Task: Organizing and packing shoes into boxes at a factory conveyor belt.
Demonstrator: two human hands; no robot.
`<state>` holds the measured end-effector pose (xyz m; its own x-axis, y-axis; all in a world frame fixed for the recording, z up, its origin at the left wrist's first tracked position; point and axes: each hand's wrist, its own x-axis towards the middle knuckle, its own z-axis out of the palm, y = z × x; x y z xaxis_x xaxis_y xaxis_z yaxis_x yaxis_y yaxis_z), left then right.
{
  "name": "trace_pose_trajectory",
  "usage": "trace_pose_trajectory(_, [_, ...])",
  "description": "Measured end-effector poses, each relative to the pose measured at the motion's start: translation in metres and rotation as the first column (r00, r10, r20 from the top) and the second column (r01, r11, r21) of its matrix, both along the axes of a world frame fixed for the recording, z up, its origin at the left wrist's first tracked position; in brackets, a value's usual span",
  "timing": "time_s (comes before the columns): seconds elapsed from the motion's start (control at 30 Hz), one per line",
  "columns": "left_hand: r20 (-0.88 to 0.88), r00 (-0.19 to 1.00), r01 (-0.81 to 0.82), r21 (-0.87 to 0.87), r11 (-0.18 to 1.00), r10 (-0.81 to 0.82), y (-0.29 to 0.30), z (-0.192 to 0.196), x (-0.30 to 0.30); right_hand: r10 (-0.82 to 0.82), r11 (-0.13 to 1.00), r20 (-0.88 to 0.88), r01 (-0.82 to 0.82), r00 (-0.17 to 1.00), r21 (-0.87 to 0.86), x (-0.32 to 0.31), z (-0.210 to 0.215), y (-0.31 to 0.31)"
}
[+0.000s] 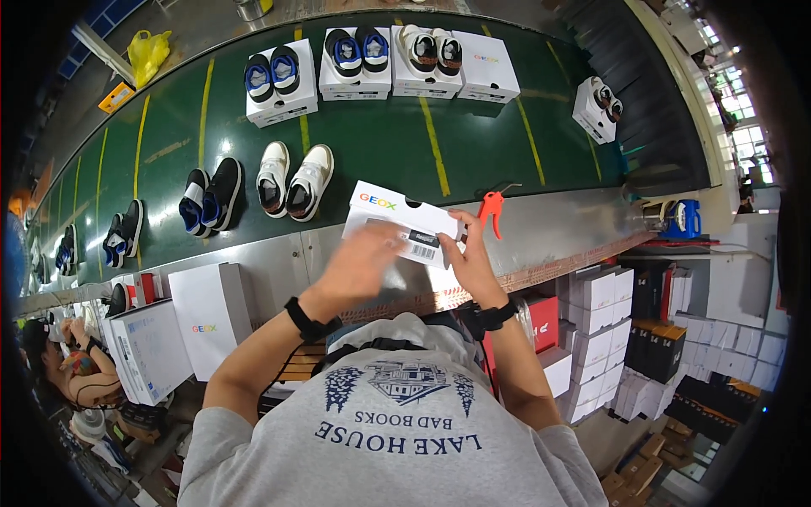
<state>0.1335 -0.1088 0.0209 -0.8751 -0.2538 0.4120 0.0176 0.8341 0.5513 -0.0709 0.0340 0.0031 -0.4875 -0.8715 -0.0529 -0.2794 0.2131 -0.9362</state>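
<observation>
A white shoebox (390,209) with a label on its front side stands tilted at the near edge of the bench before me. My right hand (476,264) grips its right end, thumb on the label side and fingers over the top edge. Across the lower left of the label side is my left hand (359,260), smeared by motion, so its fingers cannot be made out. Just right of the box lies a red air blow gun (492,211). To the left stands a pair of white sneakers (296,180) with dark trim.
A green conveyor belt (372,144) runs behind the metal ledge. Shoe-topped boxes (355,89) and a closed white box (486,72) line its far side. Dark sneakers (211,198) stand left. Large cartons (207,313) stand lower left; stacked boxes (596,334) are lower right.
</observation>
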Motion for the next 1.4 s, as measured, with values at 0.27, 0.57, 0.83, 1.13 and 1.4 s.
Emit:
trace_pose_trajectory(0.27, [0.183, 0.968, 0.212, -0.245, 0.946, -0.170, 0.016, 0.012, -0.016, 0.004, 0.995, -0.113, -0.014, 0.994, -0.094, 0.011, 0.005, -0.005])
trace_pose_trajectory(0.57, [0.307, 0.951, 0.055, -0.303, 0.951, 0.043, -0.025, 0.006, 0.026, -0.005, 0.997, -0.083, -0.001, 0.997, -0.076, 0.015, 0.006, -0.002])
trace_pose_trajectory(0.83, [0.535, 0.678, -0.361, -0.354, 0.862, 0.504, -0.090, -0.067, 0.120, 0.107, 0.994, -0.457, -0.109, 0.883, 0.021, 0.009, 0.034, -0.024])
trace_pose_trajectory(1.13, [0.653, 0.600, -0.418, -0.236, 0.877, 0.462, -0.146, -0.155, 0.076, 0.378, 0.916, -0.425, -0.267, 0.823, 0.299, 0.018, 0.052, -0.084])
trace_pose_trajectory(1.4, [0.454, 0.809, -0.524, 0.272, 0.807, 0.373, -0.199, -0.086, 0.091, 0.554, 0.774, -0.216, -0.403, 0.804, 0.488, -0.001, 0.062, -0.117])
